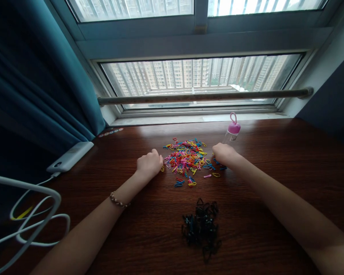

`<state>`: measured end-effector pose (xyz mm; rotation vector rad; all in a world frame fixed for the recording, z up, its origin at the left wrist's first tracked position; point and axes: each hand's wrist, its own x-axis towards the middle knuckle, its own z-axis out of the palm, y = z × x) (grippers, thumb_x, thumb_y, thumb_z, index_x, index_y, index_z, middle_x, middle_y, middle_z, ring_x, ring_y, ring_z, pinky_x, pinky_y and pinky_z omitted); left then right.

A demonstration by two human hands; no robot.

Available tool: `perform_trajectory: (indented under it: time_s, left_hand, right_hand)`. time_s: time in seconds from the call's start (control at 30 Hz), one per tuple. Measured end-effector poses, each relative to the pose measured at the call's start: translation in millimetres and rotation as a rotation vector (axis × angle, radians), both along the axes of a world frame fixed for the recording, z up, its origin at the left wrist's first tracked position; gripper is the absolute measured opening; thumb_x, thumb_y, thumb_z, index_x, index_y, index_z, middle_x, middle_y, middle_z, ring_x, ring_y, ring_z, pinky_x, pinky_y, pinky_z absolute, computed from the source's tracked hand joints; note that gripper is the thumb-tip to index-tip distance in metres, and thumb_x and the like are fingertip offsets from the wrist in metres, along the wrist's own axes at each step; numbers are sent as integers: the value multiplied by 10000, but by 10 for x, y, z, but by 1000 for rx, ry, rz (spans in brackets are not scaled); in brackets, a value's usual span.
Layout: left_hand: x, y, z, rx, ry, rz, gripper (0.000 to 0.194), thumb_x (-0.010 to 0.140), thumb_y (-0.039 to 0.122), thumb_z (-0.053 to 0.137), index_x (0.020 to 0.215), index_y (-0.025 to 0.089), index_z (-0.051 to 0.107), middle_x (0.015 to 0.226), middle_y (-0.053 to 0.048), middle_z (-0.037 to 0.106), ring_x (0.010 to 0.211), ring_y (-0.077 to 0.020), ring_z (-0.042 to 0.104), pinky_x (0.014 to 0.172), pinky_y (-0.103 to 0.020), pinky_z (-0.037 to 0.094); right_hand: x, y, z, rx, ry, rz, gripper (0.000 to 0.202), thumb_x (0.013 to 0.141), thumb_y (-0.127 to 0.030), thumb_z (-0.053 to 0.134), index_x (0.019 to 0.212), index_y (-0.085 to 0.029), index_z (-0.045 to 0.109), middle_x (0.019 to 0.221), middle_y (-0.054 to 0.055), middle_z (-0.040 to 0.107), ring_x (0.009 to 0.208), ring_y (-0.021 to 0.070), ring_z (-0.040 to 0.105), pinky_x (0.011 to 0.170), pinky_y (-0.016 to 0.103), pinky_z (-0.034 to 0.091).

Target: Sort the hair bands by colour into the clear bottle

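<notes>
A pile of small coloured loops (186, 158), like rubber bands or little clips in pink, red, yellow and blue, lies mid-table. My left hand (150, 164) is closed at its left edge, knuckles up. Beside those fingers rests a yellow loop (162, 168). On the pile's right, my right hand (225, 153) is closed too, low over the wood near some blue loops (210, 166). Both sets of fingertips are turned away from me, so what they hold, if anything, is hidden. Nearer to me sits a tangled heap of black bands (201, 227).
Just behind my right hand stands a clear bottle with a pink lid (234, 128). On the left of the brown table (260, 236) are a white power bank (70, 157) and white cables (54, 202). A metal rail (200, 98) crosses the window beyond.
</notes>
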<state>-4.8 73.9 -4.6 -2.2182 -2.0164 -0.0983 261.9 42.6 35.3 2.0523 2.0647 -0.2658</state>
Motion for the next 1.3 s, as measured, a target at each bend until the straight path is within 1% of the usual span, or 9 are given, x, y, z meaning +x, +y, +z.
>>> perform_trajectory:
  time_s: [0.13,0.23,0.37,0.53,0.67,0.93,1.03,1.17,1.3]
  left_hand:
    - [6,-33,24,-116,49,-79,346,809,369,343,810,122,585,770,-171,644,730,-316,627,601,-384,457]
    - [26,-39,5,-120,-62,-210,312,805,378,369,741,162,584,737,-125,649,693,-267,627,598,-338,448]
    - [68,-43,-17,-194,-397,-398,290,799,370,408,641,178,557,639,-56,629,601,-186,602,583,-283,442]
    - [108,-19,-8,-482,-1002,-463,266,789,393,432,733,156,541,632,-23,613,548,-141,593,503,-249,472]
    - [26,109,-50,-240,-1267,-399,252,772,378,469,804,137,537,698,-31,607,616,-148,605,552,-274,506]
    - [-154,330,-263,127,-1003,-308,207,787,299,435,835,146,567,771,-48,636,745,-167,611,683,-286,499]
    - [-154,336,-285,199,-911,-324,214,793,272,428,897,151,572,916,-64,631,861,-179,596,790,-309,478]
    - [-150,345,-328,188,-769,-335,325,802,285,443,1081,138,523,1110,-100,574,1031,-212,535,911,-351,415]
    - [-141,347,-379,69,-684,-381,436,829,360,418,1180,104,457,1182,-136,530,1101,-230,492,947,-363,383]
  right_hand:
    - [-19,20,-47,13,-15,32,269,721,-97,534,959,-93,657,980,231,622,899,288,612,722,318,477]
    - [-24,22,-50,31,-18,53,269,713,-103,543,956,-95,657,995,226,618,905,294,609,722,321,477]
    - [-48,-10,-15,50,-41,24,259,718,-87,527,938,-90,663,976,227,625,901,297,611,708,323,480]
    - [-118,-57,14,77,-75,-24,284,742,-40,456,928,-80,666,951,236,633,900,310,610,688,364,482]
    - [-142,-59,-14,69,-79,-56,261,743,-38,471,902,-80,674,932,237,637,892,311,614,688,365,483]
    - [-113,-38,-68,96,29,-14,237,717,-33,505,890,-60,665,948,232,631,907,308,608,729,364,475]
    - [-119,20,-63,86,150,67,205,714,-89,548,880,-116,666,914,144,661,865,236,627,724,274,479]
    - [-72,60,24,71,439,139,201,764,-169,524,936,-163,627,853,38,678,719,120,639,613,161,483]
    - [43,-18,146,-25,352,67,251,661,-263,642,852,-101,626,710,88,661,563,180,628,496,249,486]
